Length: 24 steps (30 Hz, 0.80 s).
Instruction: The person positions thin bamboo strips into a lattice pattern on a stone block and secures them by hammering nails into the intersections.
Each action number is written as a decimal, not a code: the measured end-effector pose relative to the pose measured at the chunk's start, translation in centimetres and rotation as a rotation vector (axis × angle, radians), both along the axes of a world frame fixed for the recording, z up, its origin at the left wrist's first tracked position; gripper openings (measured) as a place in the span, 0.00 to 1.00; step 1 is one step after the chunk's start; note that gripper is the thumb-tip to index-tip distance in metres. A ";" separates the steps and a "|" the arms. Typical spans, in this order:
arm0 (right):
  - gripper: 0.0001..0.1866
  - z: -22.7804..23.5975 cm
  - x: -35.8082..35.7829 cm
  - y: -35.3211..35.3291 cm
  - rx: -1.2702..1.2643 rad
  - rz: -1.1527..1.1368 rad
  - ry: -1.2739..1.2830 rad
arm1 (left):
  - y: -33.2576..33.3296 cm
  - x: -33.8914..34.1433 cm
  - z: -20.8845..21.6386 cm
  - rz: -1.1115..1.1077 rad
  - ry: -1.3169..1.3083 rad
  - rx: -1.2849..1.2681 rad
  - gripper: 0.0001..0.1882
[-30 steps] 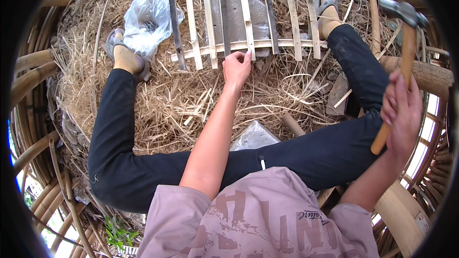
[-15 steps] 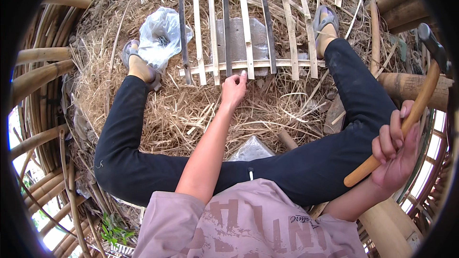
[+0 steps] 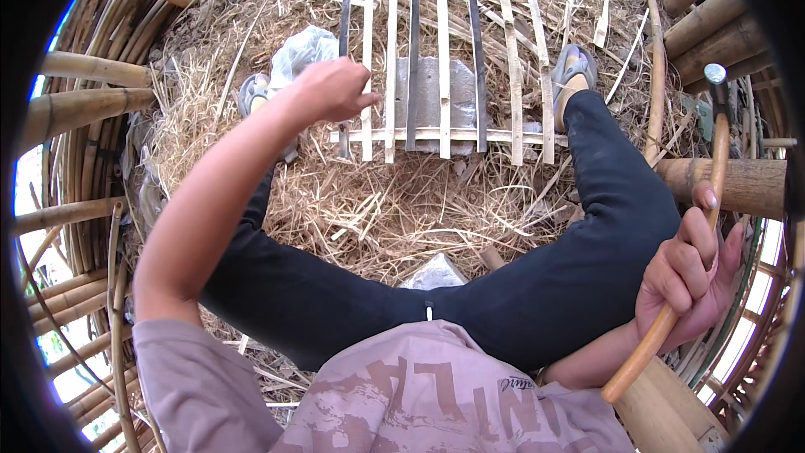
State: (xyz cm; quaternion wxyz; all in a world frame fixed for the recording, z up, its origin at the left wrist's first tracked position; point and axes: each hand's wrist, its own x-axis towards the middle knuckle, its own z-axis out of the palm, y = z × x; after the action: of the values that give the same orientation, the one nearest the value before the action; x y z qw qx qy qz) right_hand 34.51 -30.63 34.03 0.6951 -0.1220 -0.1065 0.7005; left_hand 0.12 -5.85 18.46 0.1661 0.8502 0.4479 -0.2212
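My right hand (image 3: 683, 281) is wrapped round the wooden handle of a hammer (image 3: 719, 151), held upright at the right with its metal head at the top. My left hand (image 3: 334, 90) is raised over the left end of a slatted frame, its fingers curled; whatever they may hold is hidden. The frame has several pale and dark bamboo strips (image 3: 443, 42) side by side, crossing a thin pale crosspiece (image 3: 495, 135) near their close ends. A flat grey stone slab (image 3: 463, 96) lies under the middle strips. Partly behind my left hand is a clear plastic bag (image 3: 302, 49).
Straw and bamboo shavings (image 3: 386, 210) cover the ground between my legs. Bamboo poles (image 3: 92, 113) line the left side, and thicker bamboo (image 3: 729, 184) lies by my right knee. A pale stone block (image 3: 436, 272) sits close to my lap. My sandalled feet flank the frame.
My left hand has left the strips' near ends in the middle and moved up and left toward the plastic bag. The hammer in my right hand has turned more upright. The view has shifted slightly.
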 end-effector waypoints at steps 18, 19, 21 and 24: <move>0.22 -1.4 -6.5 3.6 -0.071 -0.093 0.224 | 10.3 -0.5 -3.4 -0.026 -0.021 -0.176 0.19; 0.20 -1.5 -7.9 4.4 -0.143 -0.047 0.253 | 10.7 -1.2 -3.3 0.026 -0.067 -0.209 0.18; 0.18 -1.9 -10.3 5.6 -0.265 0.062 0.296 | 10.6 -0.3 -3.0 0.108 -0.120 -0.241 0.18; 0.12 -2.6 -12.3 6.3 -0.332 0.277 0.292 | 11.5 1.5 -4.5 0.124 -0.155 -0.258 0.19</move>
State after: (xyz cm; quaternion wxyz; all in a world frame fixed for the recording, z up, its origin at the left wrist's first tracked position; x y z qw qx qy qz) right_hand 22.17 -24.30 31.44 0.5710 -0.1162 0.0956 0.8070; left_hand 1.61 5.61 13.97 0.3211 0.8070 0.4535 -0.1999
